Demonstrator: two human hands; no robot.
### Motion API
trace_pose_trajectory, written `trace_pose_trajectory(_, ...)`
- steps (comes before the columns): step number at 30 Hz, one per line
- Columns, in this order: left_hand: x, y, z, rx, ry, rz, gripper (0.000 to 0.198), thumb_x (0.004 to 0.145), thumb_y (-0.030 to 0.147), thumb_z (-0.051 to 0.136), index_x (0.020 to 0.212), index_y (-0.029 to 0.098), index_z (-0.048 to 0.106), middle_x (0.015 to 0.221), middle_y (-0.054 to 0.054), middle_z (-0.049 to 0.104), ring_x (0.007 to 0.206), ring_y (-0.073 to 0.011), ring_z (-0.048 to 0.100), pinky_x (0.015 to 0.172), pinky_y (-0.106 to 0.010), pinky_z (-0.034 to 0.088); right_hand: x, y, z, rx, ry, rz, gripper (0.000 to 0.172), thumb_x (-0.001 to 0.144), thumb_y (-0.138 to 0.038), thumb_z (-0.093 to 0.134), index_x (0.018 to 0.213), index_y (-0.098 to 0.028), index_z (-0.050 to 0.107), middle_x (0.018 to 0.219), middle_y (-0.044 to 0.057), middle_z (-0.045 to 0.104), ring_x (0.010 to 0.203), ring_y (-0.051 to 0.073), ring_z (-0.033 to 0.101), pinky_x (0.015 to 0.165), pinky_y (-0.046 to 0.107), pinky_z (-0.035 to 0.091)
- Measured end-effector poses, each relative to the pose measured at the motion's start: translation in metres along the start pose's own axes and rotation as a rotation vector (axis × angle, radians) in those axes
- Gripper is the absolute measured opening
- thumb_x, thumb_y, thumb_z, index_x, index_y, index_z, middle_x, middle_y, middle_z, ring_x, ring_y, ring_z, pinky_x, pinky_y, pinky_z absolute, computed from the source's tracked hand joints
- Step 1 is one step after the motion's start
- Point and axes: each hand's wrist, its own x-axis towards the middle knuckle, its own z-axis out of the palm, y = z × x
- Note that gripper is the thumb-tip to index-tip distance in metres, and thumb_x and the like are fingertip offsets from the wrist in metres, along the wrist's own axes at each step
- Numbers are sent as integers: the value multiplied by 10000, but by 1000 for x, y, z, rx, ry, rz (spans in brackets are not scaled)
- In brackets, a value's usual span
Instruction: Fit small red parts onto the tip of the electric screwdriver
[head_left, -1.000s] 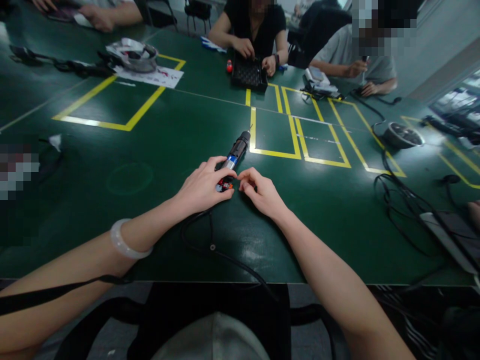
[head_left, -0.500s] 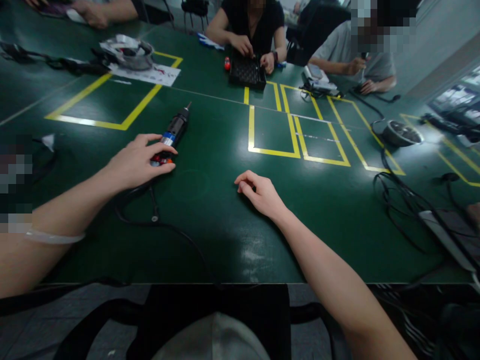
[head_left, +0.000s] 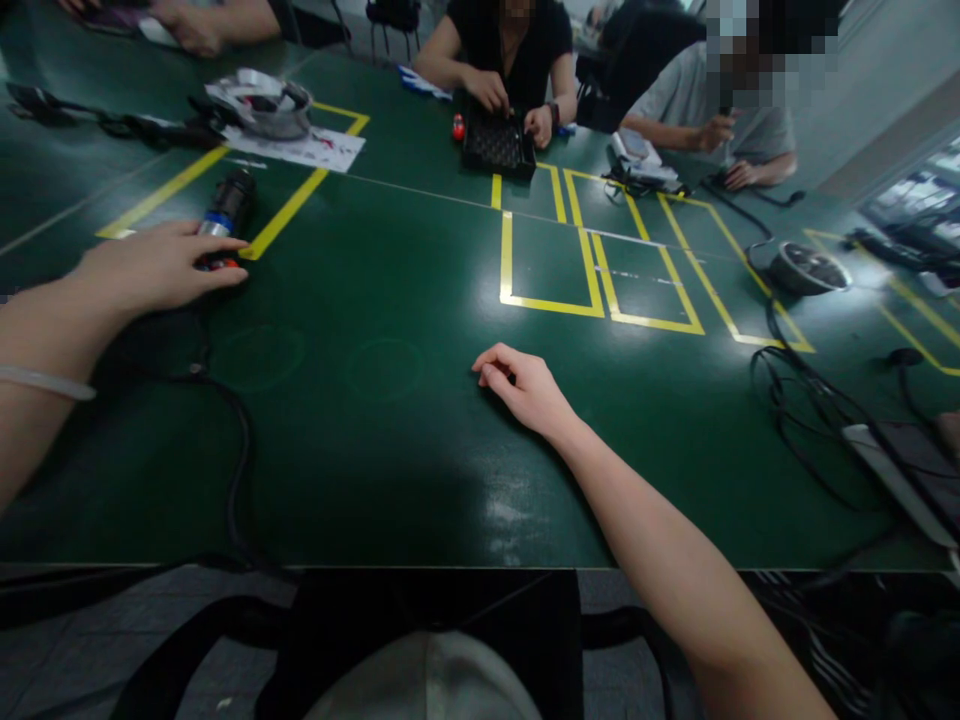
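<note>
My left hand [head_left: 161, 262] is closed around an electric screwdriver [head_left: 229, 203], black with a blue and silver band and a red part near the fingers. The tool lies over the left taped rectangle, its front end pointing away from me. A black cord [head_left: 241, 450] runs from beneath this hand toward the table's front edge. My right hand [head_left: 521, 385] rests on the green table [head_left: 420, 450], fingers loosely curled inward. Nothing shows between them, and parts of the fingers face away from view.
Yellow tape [head_left: 551, 305] marks several rectangles. A metal bowl [head_left: 259, 105] stands on paper at the back left; another bowl [head_left: 810, 268] is at right, near tangled cables [head_left: 795, 400]. Across the table, a person handles a black tray [head_left: 499, 145]; another sits to the right.
My left hand has carried the electric screwdriver to the left and slightly away from me, onto the taped rectangle. Its cord has shifted left too. My right hand stays in place.
</note>
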Motion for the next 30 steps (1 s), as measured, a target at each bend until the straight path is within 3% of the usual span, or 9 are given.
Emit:
trace_pose_trajectory(3, 0, 13, -7, 164, -180, -118, 849, 953, 802, 307, 1615, 277, 385, 1482, -134, 444, 1170, -320, 490, 1032, -666, 417, 0, 0, 0, -5, -4, -3, 172, 955, -219, 501, 962, -183, 669, 790, 9, 690, 710, 145, 608, 705, 265, 414)
trace_pose_trajectory(6, -7, 35, -16, 249, -215, -166, 744, 991, 641, 378, 1641, 285, 313, 1431, -156, 457, 1130, -324, 493, 967, -659, 462, 0, 0, 0, -13, -10, -5, 175, 954, -218, 499, 965, -184, 670, 793, 9, 690, 722, 148, 612, 713, 266, 416)
trace_pose_trajectory(9, -13, 50, -23, 216, -223, -201, 763, 964, 600, 444, 1646, 291, 295, 1428, -162, 450, 1158, -350, 493, 956, -665, 463, 0, -1, 0, -16, -11, -8, 175, 954, -218, 498, 962, -184, 670, 800, 13, 693, 730, 150, 613, 714, 266, 416)
trace_pose_trajectory(13, -12, 49, -25, 102, -238, -226, 870, 883, 601, 565, 1642, 264, 307, 1508, -162, 414, 1241, -400, 458, 1008, -715, 385, 0, -1, 0, -24, -14, -5, 176, 956, -216, 498, 959, -181, 671, 800, 13, 694, 723, 146, 606, 713, 264, 412)
trace_pose_trajectory(17, -12, 42, -21, 93, -225, -234, 866, 895, 704, 428, 1637, 271, 320, 1521, -146, 422, 1245, -403, 445, 1020, -697, 365, 0, -1, 0, -30, -19, 0, 168, 958, -217, 506, 966, -185, 671, 808, 12, 696, 732, 146, 609, 716, 262, 411)
trace_pose_trajectory(21, -23, 46, -19, 61, -122, -245, 850, 928, 768, 301, 1630, 291, 326, 1522, -88, 440, 1274, -390, 429, 1076, -689, 330, 0, -2, -1, -28, -28, 0, 170, 957, -209, 503, 969, -182, 671, 811, 17, 695, 744, 152, 614, 729, 269, 421)
trace_pose_trajectory(25, -39, 64, -24, 61, -92, -202, 807, 970, 744, 246, 1614, 273, 365, 1509, -120, 471, 1288, -446, 471, 1038, -701, 364, 1, -2, 0, -23, -32, 1, 161, 954, -202, 509, 967, -188, 668, 817, 20, 695, 764, 159, 623, 746, 277, 435)
trace_pose_trajectory(30, -70, 104, -36, 204, -109, -98, 692, 1033, 583, 229, 1587, 198, 383, 1372, -221, 580, 1122, -424, 606, 915, -634, 478, 1, -3, 0, -26, -46, 4, 158, 952, -192, 510, 968, -192, 667, 827, 23, 696, 781, 164, 631, 759, 282, 443)
